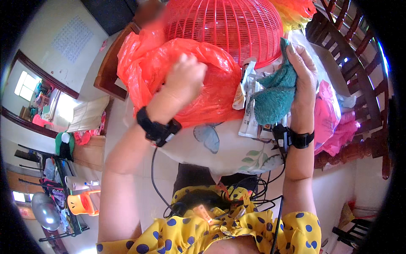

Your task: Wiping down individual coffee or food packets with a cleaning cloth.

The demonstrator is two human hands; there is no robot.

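My right hand [303,63] pinches a fuzzy teal cloth [276,106] at its upper end between thumb and fingers. The cloth hangs folded over several slim printed packets [249,122] on the table. Curled and blurred by motion, my left hand [187,73] is over a red plastic bag [215,95]; whether anything is in its fingers I cannot tell. The bag is crumpled, its mouth bunched towards the left. Behind both hands stands a red slatted plastic dome [225,31]. A black strap with a small device and a cable circles each wrist.
Beneath everything is a table with a butterfly-and-leaf cover [177,146]. Pink plastic bags [326,127] lie to the right, before a dark wooden railed seat [358,85]. A wooden chair back [111,63] is at the left. Loose cables [260,187] hang by my lap.
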